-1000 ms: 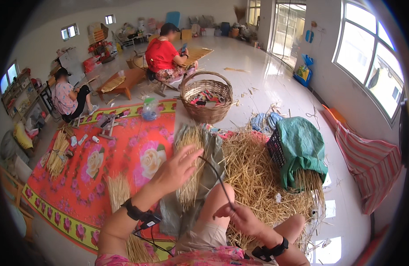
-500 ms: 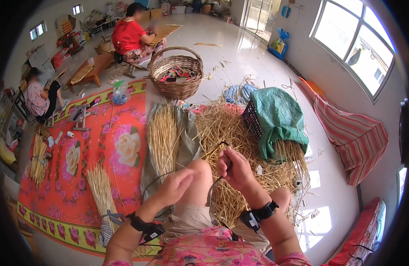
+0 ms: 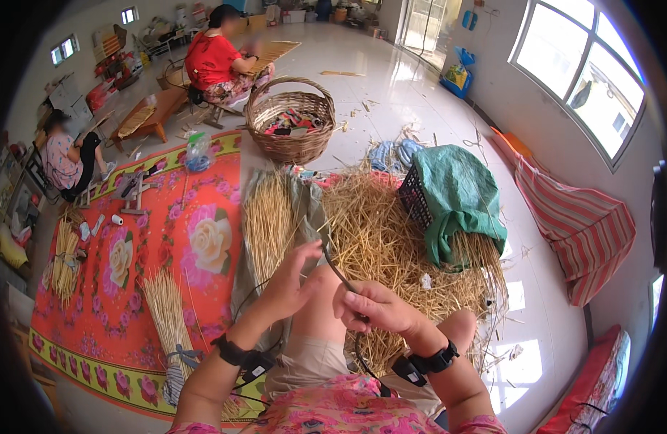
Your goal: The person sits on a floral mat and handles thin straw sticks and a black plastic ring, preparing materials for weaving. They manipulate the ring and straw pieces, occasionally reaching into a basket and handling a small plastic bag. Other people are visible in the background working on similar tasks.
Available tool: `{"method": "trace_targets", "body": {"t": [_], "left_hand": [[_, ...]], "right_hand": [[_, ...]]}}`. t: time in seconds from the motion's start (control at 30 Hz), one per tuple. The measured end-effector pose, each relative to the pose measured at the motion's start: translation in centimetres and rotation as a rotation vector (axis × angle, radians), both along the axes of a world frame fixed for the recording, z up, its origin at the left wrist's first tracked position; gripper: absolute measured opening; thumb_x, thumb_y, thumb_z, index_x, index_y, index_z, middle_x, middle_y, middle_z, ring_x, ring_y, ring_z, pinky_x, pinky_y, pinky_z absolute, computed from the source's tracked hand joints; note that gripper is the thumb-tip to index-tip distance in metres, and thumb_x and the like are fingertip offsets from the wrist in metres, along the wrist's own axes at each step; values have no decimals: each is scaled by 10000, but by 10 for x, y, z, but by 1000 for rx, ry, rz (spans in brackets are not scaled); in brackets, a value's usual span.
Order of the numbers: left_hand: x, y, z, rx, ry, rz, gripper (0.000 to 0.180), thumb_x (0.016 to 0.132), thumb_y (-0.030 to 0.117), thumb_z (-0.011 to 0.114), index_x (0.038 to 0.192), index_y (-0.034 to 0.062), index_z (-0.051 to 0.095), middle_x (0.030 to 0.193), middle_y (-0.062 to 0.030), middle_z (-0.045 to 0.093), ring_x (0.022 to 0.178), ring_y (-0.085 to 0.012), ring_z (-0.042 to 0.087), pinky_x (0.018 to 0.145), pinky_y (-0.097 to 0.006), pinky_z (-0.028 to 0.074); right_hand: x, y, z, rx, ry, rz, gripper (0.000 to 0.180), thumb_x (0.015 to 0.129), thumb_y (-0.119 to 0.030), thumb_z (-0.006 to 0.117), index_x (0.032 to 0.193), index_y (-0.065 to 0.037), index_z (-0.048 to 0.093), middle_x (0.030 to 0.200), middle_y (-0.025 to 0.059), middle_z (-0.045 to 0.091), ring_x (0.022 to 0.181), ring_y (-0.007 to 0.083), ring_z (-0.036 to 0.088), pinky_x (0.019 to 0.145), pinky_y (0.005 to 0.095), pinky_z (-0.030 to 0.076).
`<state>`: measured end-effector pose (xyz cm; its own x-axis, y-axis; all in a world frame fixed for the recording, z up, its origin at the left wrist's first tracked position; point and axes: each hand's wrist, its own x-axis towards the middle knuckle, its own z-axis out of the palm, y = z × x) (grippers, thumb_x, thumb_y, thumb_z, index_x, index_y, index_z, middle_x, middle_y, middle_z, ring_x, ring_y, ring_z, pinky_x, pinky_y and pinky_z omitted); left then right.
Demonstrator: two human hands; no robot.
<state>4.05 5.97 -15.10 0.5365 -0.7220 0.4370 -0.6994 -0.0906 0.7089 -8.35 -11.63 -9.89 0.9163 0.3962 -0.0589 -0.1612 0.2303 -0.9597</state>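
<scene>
A dark, thin cord [image 3: 338, 272] runs through the closed fingers of my right hand [image 3: 380, 307], above my knees. One stretch of it slants up and left from the thumb; another hangs below the fist toward my lap. My left hand [image 3: 287, 283] is raised over my left knee, fingers stretched and thumb apart. The cord's upper end comes close to its fingertips; whether they touch, I cannot tell. Loose straw [image 3: 380, 224] lies heaped on the floor just beyond my right hand. A sorted bundle of straw [image 3: 269, 220] lies beyond my left hand.
A wicker basket [image 3: 290, 148] stands ahead. A green sack [image 3: 456, 195] covers a dark crate [image 3: 414, 195] at right. A flowered red mat [image 3: 160, 239] with a tied straw bundle [image 3: 167, 311] spreads at left. Two people sit farther back; a striped cloth [image 3: 579, 224] lies by the wall.
My right hand has come down and slightly left with the cord, which now slants toward my left hand. My left hand has risen and its fingers have spread.
</scene>
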Motion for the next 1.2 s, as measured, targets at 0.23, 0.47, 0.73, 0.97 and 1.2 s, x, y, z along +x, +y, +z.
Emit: {"method": "trace_targets", "body": {"t": [0.23,0.47,0.73,0.97,1.2], "left_hand": [[3,8,-20,10,156,20,587,860,197,634,1333,31,328,1303,-156,388,1170,-282,457,995,-373,374],[6,3,-46,34,106,4,610,873,153,609,1374,28,284,1253,-164,464,1135,-271,496,956,-367,403],[13,51,-76,306,203,123,163,906,137,546,1006,11,569,888,-172,602,829,-329,603,716,-361,472],[4,117,-20,347,-341,140,178,853,171,587,1003,75,578,766,-106,587,696,-286,608,592,-371,493],[-47,99,38,334,-524,100,139,819,160,579,916,61,592,716,-69,537,616,-217,597,495,-321,491]], "right_hand": [[-13,-12,8,65,-13,-63,353,979,-309,447,832,-7,558,593,6,466,474,66,395,441,211,300],[-38,0,45,52,-126,55,311,980,-248,461,846,15,558,617,-19,440,502,48,376,451,208,286],[-41,-55,28,407,-292,-771,293,988,-301,418,838,-84,545,515,-51,382,444,52,338,410,205,260],[-30,-129,-26,719,23,-1325,197,971,-198,475,1062,-47,563,711,-21,554,503,42,433,430,166,343],[19,24,13,-512,-509,-516,309,891,-67,570,1182,3,493,982,126,642,734,163,616,607,240,484]]}}
